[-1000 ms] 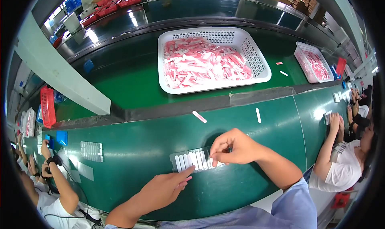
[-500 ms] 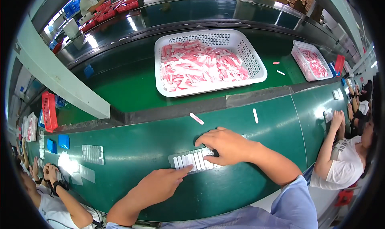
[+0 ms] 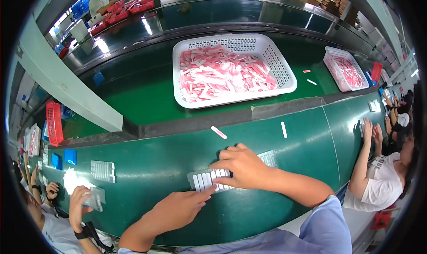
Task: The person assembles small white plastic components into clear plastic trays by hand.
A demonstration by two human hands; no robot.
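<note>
A clear plastic slotted tray (image 3: 192,175) lies flat in front of me, with flat white round-ended strips (image 3: 202,181) side by side in its slots. My left hand (image 3: 183,208) rests at the tray's near edge, index finger stretched out and its tip touching the strips; the other fingers curl loosely around nothing I can see. Over the tray's right part bends my right hand (image 3: 242,167), thumb and curled fingers down against it, hiding that end and whatever is between them. Just beyond its wrist a second clear slotted tray (image 3: 268,158) shows partly.
A pink-and-white strip (image 3: 219,132) and a white strip (image 3: 283,130) lie beyond my hands. A large white basket (image 3: 284,87) of pink-and-white strips stands behind the dark ledge (image 3: 191,121). Another clear tray (image 3: 102,171) lies left. People work at both sides; a post (image 3: 71,76) slants at left.
My right hand has shifted slightly left along the tray, uncovering more of the second tray. The left fingertip has moved slightly right. At left, a co-worker's hand now lifts a clear tray.
</note>
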